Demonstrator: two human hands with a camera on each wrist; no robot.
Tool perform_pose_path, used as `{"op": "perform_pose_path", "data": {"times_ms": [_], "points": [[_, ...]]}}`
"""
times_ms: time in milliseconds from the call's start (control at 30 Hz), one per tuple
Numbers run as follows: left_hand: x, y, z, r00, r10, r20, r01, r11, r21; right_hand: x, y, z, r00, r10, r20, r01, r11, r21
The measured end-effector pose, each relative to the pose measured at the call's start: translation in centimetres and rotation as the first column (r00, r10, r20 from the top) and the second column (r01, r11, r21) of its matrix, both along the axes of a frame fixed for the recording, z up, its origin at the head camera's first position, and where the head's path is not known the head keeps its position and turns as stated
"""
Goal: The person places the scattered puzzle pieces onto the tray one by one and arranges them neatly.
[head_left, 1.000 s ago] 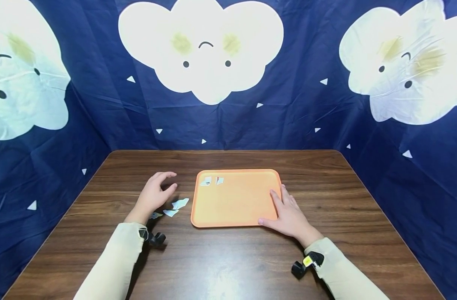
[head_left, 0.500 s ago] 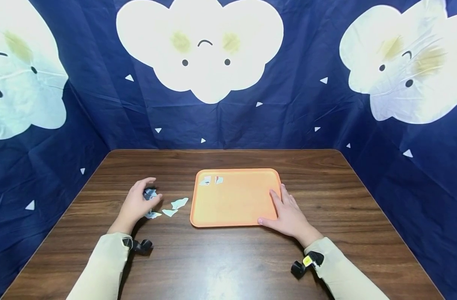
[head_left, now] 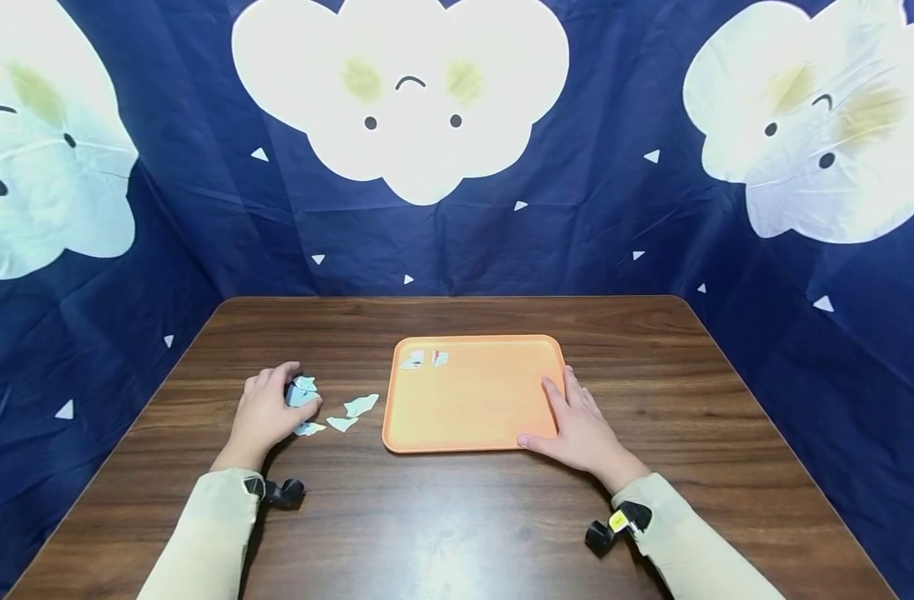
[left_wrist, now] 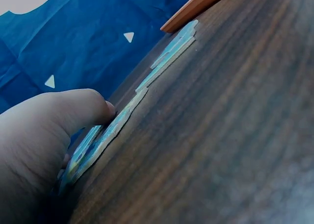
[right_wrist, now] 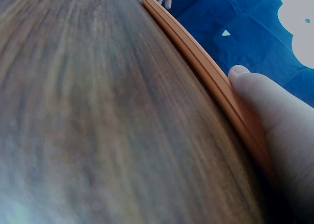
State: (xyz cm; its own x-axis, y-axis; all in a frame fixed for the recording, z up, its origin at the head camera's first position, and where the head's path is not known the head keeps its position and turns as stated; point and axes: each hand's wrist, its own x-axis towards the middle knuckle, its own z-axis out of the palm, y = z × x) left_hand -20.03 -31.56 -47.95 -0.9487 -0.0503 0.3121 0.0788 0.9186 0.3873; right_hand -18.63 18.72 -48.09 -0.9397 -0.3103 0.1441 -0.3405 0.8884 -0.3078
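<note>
My left hand (head_left: 265, 412) is low over a cluster of flat, jagged light-blue pieces (head_left: 302, 393) left of the tray. Thumb and fingers stand apart on either side of them; the left wrist view shows the thumb (left_wrist: 88, 106) close above the pieces, the other fingers mostly hidden. Whether it touches one is unclear. Two similar pieces, one (head_left: 362, 405) beside another (head_left: 342, 423), lie nearer the tray. My right hand (head_left: 580, 433) rests on the right end of the orange tray (head_left: 471, 408), thumb on the near rim, fingers spread along the right side. Two small printed pieces (head_left: 413, 359) lie in its far left corner.
The brown wooden table (head_left: 442, 517) extends around the tray on all sides. A dark blue cloth (head_left: 471, 258) with white clouds and triangles hangs behind it and at both sides. Each wrist carries a small black camera (head_left: 286, 493).
My left hand has moved left and down from beside the tray to the cluster of light-blue pieces. The right hand and the tray have stayed in place.
</note>
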Motion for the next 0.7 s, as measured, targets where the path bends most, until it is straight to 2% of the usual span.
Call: {"op": "perform_pose_path", "data": {"times_ms": [233, 700], "points": [[0.33, 0.13, 0.17, 1.000, 0.009, 0.001, -0.009, 1.000, 0.001, -0.02, -0.08, 0.01, 1.000, -0.001, 0.006, 0.001, 1.000, 0.001], [-0.04, 0.36, 0.10, 0.999, 0.029, -0.021, -0.028, 0.999, 0.019, -0.02, -0.03, -0.06, 1.000, -0.006, -0.005, 0.006, 1.000, 0.000]]}}
